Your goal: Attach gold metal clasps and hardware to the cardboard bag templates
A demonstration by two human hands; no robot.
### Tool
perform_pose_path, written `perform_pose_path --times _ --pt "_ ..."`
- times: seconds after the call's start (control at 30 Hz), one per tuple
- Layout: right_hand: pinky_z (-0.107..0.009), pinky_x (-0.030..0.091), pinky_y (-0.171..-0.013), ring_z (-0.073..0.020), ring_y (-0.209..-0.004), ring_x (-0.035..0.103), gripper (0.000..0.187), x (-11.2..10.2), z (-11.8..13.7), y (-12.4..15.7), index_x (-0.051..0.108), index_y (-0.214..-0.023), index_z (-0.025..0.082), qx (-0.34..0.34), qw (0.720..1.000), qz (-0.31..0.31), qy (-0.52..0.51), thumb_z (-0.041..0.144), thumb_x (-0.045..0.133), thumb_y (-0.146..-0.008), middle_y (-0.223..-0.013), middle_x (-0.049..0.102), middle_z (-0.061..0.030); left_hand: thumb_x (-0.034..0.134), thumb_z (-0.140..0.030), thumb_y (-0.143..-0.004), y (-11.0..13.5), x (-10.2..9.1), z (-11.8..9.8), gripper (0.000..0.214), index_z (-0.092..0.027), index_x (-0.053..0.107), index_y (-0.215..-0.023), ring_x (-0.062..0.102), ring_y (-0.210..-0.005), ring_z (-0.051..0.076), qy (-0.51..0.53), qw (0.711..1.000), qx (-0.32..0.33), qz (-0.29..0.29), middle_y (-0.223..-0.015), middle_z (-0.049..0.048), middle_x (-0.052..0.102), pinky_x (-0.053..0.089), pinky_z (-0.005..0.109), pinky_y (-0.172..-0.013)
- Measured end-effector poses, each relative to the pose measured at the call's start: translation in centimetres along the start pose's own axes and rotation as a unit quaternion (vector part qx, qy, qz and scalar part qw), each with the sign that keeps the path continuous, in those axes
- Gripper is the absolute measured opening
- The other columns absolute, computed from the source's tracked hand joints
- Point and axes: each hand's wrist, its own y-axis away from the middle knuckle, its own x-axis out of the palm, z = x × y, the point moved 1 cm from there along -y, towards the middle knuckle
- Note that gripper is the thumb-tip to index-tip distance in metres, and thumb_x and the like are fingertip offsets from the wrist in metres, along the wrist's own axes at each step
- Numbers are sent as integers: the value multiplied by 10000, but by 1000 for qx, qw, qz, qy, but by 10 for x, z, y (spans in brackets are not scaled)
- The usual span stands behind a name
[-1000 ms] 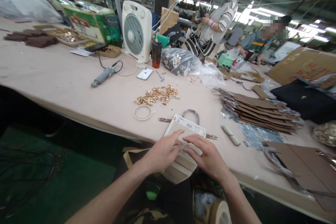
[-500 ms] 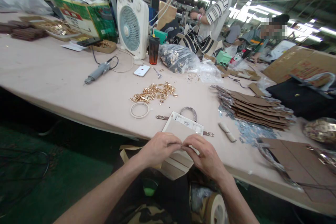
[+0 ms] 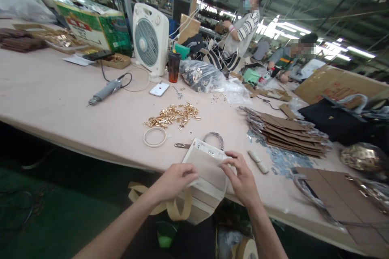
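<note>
A cream handbag (image 3: pixel 204 170) lies over the near edge of the table (image 3: pixel 60 89), its tan strap (image 3: pixel 170 206) hanging below. My left hand (image 3: pixel 173 181) is closed on the bag's left side. My right hand (image 3: pixel 240 178) pinches the bag's right side near its top edge. Just beyond the bag lie a metal ring (image 3: pixel 213 135), a small metal strip (image 3: pixel 181 145) and a white tape ring (image 3: pixel 154 136). A pile of small gold metal fittings (image 3: pixel 172 115) sits further back.
A stack of brown card pieces (image 3: pixel 288 131) lies to the right, with a black bag (image 3: pixel 337 121) behind. At the back stand a white fan (image 3: pixel 148 38), a dark cup (image 3: pixel 174 66), a phone (image 3: pixel 159 88) and a grey power tool (image 3: pixel 103 92). Two people work beyond.
My hands moved apart from the middle of the bag to its two sides, and the bag has shifted slightly. The strap now hangs in view below the table edge.
</note>
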Motion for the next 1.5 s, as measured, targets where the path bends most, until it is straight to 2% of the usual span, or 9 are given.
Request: perform_pose_path --times 0.13,0.23,0.67,0.77,0.9,1.03,1.2,1.33,1.5 --pt "-484 397 -1152 -281 -1319 566 197 16 -25 -44 753 -912 224 74 996 25 -41 405 676 -933 -1324 637 -116 556 -382 -945 -1 2 -1 290 -168 751 -927 620 -836 179 -13 1000 4 -8 -873 6 731 446 250 -748" --pt "-476 388 -1151 -286 -1337 558 209 29 -36 -57 751 -873 211 105 992 39 -56 411 693 -895 -1335 646 -127 559 -360 -939 -1 2 -1 275 -166 755 -935 616 -832 176 -16 1000 -5 -7 -878 4 735 437 249 -749" --pt "-475 422 -1125 -285 -1270 596 154 47 -50 -53 755 -897 237 87 996 16 5 365 669 -907 -1321 650 -112 579 -359 -929 -3 0 6 261 -172 761 -921 597 -808 163 10 999 -32 -8 -854 -10 726 413 248 -736" --pt "-473 407 -1149 -281 -1296 579 169 46 -51 -50 745 -997 245 64 998 20 15 374 676 -912 -1348 638 -108 577 -361 -932 -4 0 8 265 -165 756 -931 596 -817 167 28 999 -30 -7 -862 -6 723 418 250 -740" --pt "-463 458 -1093 -280 -1222 622 436 40 -53 -53 667 -1269 250 84 995 43 13 402 734 -866 -1300 680 -93 577 -371 -939 -4 0 10 272 -163 753 -933 596 -829 171 44 999 -23 -12 -873 0 721 422 253 -751" --pt "-417 498 -987 -267 -1072 674 295 39 -55 -63 748 -1098 247 109 991 73 19 421 724 -861 -1122 754 -55 597 -383 -942 -2 1 8 262 -168 746 -930 596 -846 174 63 998 -19 -17 -875 4 711 424 255 -769" --pt "-377 498 -875 -249 -916 684 215 51 -57 -67 757 -888 237 125 992 10 12 428 661 -908 -920 768 -40 621 -417 -951 2 1 4 266 -169 716 -934 576 -856 169 144 989 -13 -4 -872 8 675 429 252 -791" --pt "-378 478 -896 -255 -950 671 210 60 -54 -60 746 -912 244 86 993 -58 60 401 613 -952 -961 769 -55 624 -479 -964 5 3 2 314 -175 705 -971 578 -882 169 202 979 -9 -6 -910 23 671 443 255 -812" --pt "-380 471 -899 -257 -946 667 204 62 -52 -56 731 -920 248 65 989 -89 98 372 578 -973 -956 766 -61 638 -506 -954 9 7 6 335 -181 717 -977 597 -889 181 191 980 -1 -60 -902 27 683 472 269 -838"
